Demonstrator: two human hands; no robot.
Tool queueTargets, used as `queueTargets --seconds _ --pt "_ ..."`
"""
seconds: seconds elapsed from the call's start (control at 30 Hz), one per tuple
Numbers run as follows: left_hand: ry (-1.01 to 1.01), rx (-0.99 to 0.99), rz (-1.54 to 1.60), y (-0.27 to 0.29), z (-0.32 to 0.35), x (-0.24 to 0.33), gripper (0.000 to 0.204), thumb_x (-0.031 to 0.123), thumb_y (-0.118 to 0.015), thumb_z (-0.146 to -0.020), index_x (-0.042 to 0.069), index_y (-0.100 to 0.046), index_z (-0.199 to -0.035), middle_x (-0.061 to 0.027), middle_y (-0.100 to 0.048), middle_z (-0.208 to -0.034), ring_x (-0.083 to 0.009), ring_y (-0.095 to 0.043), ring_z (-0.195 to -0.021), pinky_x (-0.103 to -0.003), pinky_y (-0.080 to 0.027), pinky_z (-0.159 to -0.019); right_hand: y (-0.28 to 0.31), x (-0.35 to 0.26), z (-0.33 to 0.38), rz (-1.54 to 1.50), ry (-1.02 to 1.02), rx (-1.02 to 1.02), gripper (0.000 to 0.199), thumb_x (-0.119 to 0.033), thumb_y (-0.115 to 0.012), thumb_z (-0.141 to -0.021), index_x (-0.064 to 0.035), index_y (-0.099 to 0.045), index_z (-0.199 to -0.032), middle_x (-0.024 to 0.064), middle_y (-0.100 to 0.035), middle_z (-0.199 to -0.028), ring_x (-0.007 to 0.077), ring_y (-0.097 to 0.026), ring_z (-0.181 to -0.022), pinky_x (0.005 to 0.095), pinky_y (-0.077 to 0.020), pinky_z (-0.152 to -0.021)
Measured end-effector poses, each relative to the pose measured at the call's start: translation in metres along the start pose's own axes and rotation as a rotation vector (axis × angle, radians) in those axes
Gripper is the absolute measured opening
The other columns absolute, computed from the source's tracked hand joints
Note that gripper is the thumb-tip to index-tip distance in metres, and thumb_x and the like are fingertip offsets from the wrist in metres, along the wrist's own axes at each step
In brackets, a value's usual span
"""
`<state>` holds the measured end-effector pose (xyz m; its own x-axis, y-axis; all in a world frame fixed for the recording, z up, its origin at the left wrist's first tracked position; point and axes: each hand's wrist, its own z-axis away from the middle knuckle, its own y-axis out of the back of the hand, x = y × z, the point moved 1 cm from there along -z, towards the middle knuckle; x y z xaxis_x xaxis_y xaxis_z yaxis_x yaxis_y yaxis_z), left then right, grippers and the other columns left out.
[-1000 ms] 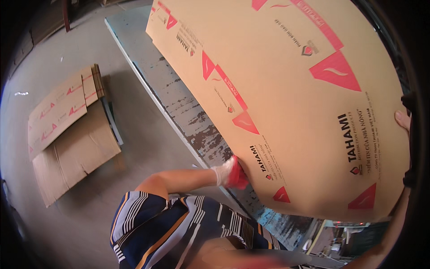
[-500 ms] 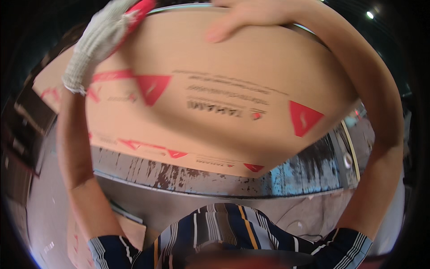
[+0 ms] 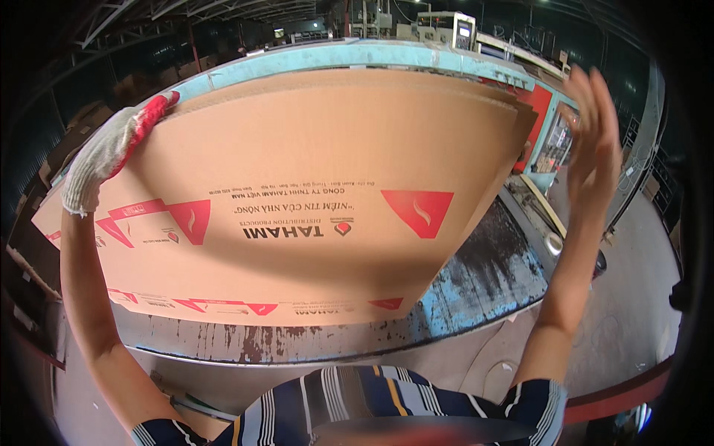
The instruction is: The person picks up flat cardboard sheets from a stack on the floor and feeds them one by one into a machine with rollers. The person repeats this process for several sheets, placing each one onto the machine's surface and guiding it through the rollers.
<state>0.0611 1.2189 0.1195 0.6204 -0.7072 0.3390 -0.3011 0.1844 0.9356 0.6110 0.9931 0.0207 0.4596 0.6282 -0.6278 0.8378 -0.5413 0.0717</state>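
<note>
A stack of flat brown cardboard sheets with red and black print stands tilted on a paint-streaked table in front of me. My left hand, in a grey-white knit glove with a red palm, grips the stack's upper left edge; part of its fingers is hidden. Off the right end of the stack, my bare right hand is raised with fingers stretched out and nothing in it. Several sheet edges show along the top and upper right corner.
Behind the stack runs a long light-blue machine beam. A red machine panel stands at the far right. Right of the table are a pale wooden strip and a small round metal piece. More cardboard lies low at the left.
My right hand has come off the stack's top edge and swung out to the right. The view has tilted up, showing the machine behind. My left hand stays on the upper left edge.
</note>
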Motion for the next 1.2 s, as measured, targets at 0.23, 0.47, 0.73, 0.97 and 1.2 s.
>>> queueTargets --seconds 0.23,0.47,0.73,0.97,1.2 --pt "0.057 -0.044 -0.066 0.002 0.002 0.031 0.077 0.064 -0.037 -0.096 0.003 -0.05 -0.14 -0.0126 -0.055 -0.141 -0.023 -0.05 -0.128 -0.033 -0.032 -0.111 -0.082 0.081 0.172 -0.54 -0.461 -0.096 0.099 -0.07 -0.054 -0.086 0.0002 -0.027 -0.151 0.0163 -0.036 -0.151 0.0263 -0.035 -0.139 0.0397 -0.0294 -0.113" --pt "0.113 -0.106 -0.047 0.017 -0.013 0.027 0.063 0.051 -0.033 -0.103 0.001 -0.05 -0.139 -0.0132 -0.055 -0.14 -0.0229 -0.05 -0.129 -0.032 -0.031 -0.111 -0.152 0.036 0.169 -0.657 -0.558 -0.288 0.104 -0.033 -0.075 -0.081 0.0004 -0.009 -0.154 0.0165 -0.034 -0.151 0.026 -0.033 -0.139 0.0381 -0.0249 -0.114" --pt "0.137 -0.059 -0.144 0.023 -0.003 0.02 0.066 0.053 -0.03 -0.104 0.002 -0.048 -0.141 -0.0116 -0.055 -0.138 -0.0181 -0.05 -0.125 -0.031 -0.031 -0.11 -0.19 0.019 0.163 -0.527 -0.405 -0.475 0.122 -0.034 -0.08 -0.072 0.0047 0.003 -0.153 0.0277 -0.019 -0.154 0.039 -0.022 -0.144 0.0461 -0.0175 -0.115" --pt "0.312 -0.073 -0.005 0.011 -0.013 0.048 0.079 0.069 -0.038 -0.094 0.005 -0.056 -0.137 -0.0101 -0.061 -0.13 -0.0184 -0.055 -0.115 -0.03 -0.033 -0.109 -0.235 0.003 0.157 -0.155 -0.25 -0.376 0.13 -0.05 -0.077 -0.072 0.0068 0.01 -0.15 0.0319 -0.005 -0.155 0.0463 -0.013 -0.143 0.057 -0.0139 -0.11" --pt "0.421 0.125 -0.217 0.003 -0.005 0.038 0.054 0.045 -0.04 -0.103 0.008 -0.052 -0.141 -0.0069 -0.059 -0.134 -0.0167 -0.054 -0.119 -0.031 -0.036 -0.107 -0.237 0.032 0.174 -0.446 -0.123 -0.306 0.13 -0.053 -0.077 -0.07 0.0135 0.002 -0.148 0.0343 -0.021 -0.151 0.0482 -0.029 -0.135 0.0509 -0.0237 -0.108"
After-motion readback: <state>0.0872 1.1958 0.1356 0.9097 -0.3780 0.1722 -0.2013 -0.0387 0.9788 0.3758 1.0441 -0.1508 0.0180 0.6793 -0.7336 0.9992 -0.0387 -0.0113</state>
